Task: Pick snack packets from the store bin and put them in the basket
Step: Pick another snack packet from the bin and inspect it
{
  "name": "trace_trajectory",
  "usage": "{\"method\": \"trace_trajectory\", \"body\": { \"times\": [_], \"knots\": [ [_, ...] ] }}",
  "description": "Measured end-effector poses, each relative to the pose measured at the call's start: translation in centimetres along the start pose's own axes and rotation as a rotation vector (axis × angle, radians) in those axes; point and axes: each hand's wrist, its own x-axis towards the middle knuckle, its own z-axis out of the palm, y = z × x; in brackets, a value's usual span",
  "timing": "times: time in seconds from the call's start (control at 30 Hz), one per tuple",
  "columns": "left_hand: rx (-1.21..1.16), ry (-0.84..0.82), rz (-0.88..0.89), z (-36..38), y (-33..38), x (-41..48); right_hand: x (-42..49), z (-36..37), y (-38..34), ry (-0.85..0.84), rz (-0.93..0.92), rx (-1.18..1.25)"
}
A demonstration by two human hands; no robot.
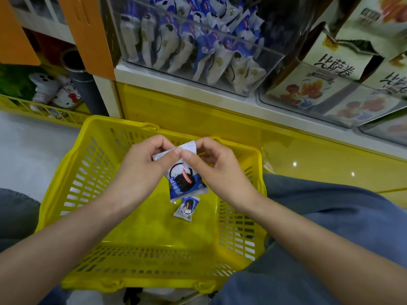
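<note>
With blue-denim legs [330, 219], flanked yellow slotted plastic basket [57, 180]; pinched blue-and-white snack packet [185, 184] above it with left hand [141, 170], right hand [218, 166].

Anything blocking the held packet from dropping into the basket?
Nothing visible. The left hand and right hand pinch the held packet by its top edge over the open basket; one other packet lies on its floor below.

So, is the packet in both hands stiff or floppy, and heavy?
Probably floppy: the packet hangs from its top edge, pinched by left hand and right hand. Likely light: a pinch alone carries it. Glossy, so maybe slippery.
</note>
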Motion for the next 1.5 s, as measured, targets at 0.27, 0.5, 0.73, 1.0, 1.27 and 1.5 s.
{"method": "trace_trajectory", "body": {
  "times": [0.27,0.5,0.73,1.0,1.27,1.5],
  "knots": [
    [-0.126,-0.042,-0.076,0.5,0.5,0.5,0.0,-0.6,-0.1,0.084,-0.173,-0.331],
    [-0.125,0.085,-0.275,0.3,0.0,1.7,0.5,-1.5,-0.3,0.284,-0.22,-0.317],
    [-0.512,-0.036,-0.359,-0.2,0.5,1.3,-0.1,-1.1,0.1,0.036,-0.479,-0.484],
    [-0.417,0.052,-0.191,0.0,0.8,1.2,0.3,-0.4,-0.8,0.091,0.178,0.089],
    [0.109,0.071,0.139,0.7,0.3,0.2,0.5,-0.9,-0.9,-0.024,0.348,0.541],
    [0.374,0.002,0.224,0.4,0.1,-0.2,0.4,-0.6,-0.4,-0.01,0.309,0.434]
  ]
}}
